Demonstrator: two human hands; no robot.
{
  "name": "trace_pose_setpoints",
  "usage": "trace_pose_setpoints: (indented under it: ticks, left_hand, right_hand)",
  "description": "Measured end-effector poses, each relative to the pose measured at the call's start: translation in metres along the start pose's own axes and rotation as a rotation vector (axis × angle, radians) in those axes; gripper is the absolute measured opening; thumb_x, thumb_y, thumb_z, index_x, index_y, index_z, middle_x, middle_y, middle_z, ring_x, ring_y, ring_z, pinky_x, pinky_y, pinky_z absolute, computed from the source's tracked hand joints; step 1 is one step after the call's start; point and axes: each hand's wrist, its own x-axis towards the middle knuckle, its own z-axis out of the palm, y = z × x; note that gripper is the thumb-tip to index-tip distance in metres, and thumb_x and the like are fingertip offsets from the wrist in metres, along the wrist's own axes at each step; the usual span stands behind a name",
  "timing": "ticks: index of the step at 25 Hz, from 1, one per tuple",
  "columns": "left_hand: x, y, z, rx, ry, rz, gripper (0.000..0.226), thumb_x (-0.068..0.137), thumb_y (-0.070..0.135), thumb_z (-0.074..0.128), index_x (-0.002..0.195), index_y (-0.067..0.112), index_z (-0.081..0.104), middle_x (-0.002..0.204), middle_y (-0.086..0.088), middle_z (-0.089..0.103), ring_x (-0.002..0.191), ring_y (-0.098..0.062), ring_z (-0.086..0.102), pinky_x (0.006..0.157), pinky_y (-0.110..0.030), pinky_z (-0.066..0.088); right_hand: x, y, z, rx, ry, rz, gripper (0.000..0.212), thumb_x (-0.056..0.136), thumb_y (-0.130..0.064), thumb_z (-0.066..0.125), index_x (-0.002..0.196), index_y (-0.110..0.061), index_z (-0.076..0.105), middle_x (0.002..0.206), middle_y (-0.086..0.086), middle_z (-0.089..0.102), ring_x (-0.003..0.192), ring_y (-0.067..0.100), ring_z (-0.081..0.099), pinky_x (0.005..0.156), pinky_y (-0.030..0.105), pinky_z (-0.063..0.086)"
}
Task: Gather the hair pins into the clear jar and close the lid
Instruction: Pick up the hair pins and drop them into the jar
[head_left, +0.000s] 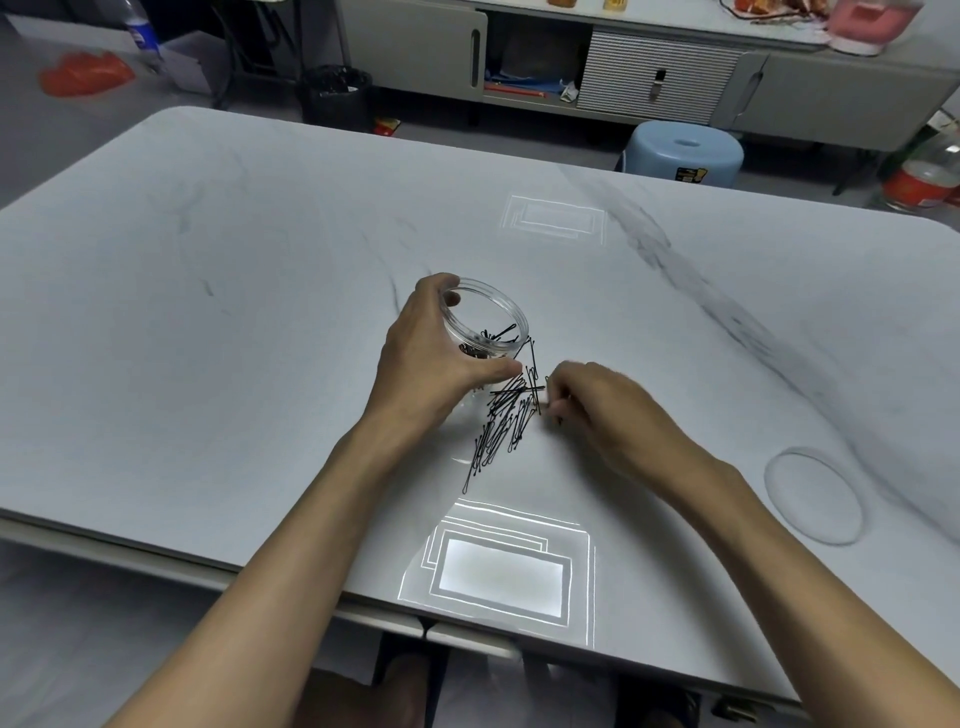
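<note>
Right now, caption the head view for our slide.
Left hand holds the clear jar; right hand pinches hair pins beside it; lid lies apart.

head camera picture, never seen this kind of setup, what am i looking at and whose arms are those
There is no machine here. One wide-angle camera sits on a person's head and looks forward and down, so the two bare arms coming in from the bottom are the wearer's own. The left hand grips the clear jar, which is open and has a few pins inside. Beside the jar, a pile of black hair pins lies on the white marbled table. The right hand has its fingers curled at the pile's edge, seemingly pinching some pins. The jar's clear lid lies flat on the table far to the right, apart from everything else. The bright rectangles on the table look like reflected lights.
</note>
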Motion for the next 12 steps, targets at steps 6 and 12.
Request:
trace_pose_setpoints:
  ticks: [6, 12]
  left_hand:
    - [-0.003, 0.003, 0.003, 0.012, -0.072, 0.011, 0.098, 0.050, 0.041, 0.092, 0.134, 0.027, 0.043, 0.125, 0.010, 0.055, 0.116, -0.010, 0.052, 0.090, -0.025, 0.041]
    - [-0.013, 0.013, 0.011, 0.064, -0.264, 0.113, 0.099, 0.051, 0.038, 0.092, 0.135, 0.027, 0.042, 0.130, 0.010, 0.054, 0.119, -0.009, 0.052, 0.097, -0.028, 0.043]
  right_hand:
    - [0.010, -0.003, -0.029, 0.379, 0.474, 0.217, 0.011, 0.090, -0.004, 0.058, 0.084, -0.013, 0.059, 0.071, -0.002, 0.062, 0.062, 0.005, 0.053, 0.060, 0.012, 0.040]
    - [0.022, -0.029, -0.024, 0.256, 0.310, -0.027, 0.011, 0.082, -0.005, 0.071, 0.090, -0.013, 0.069, 0.079, -0.004, 0.066, 0.069, -0.001, 0.056, 0.067, 0.007, 0.039]
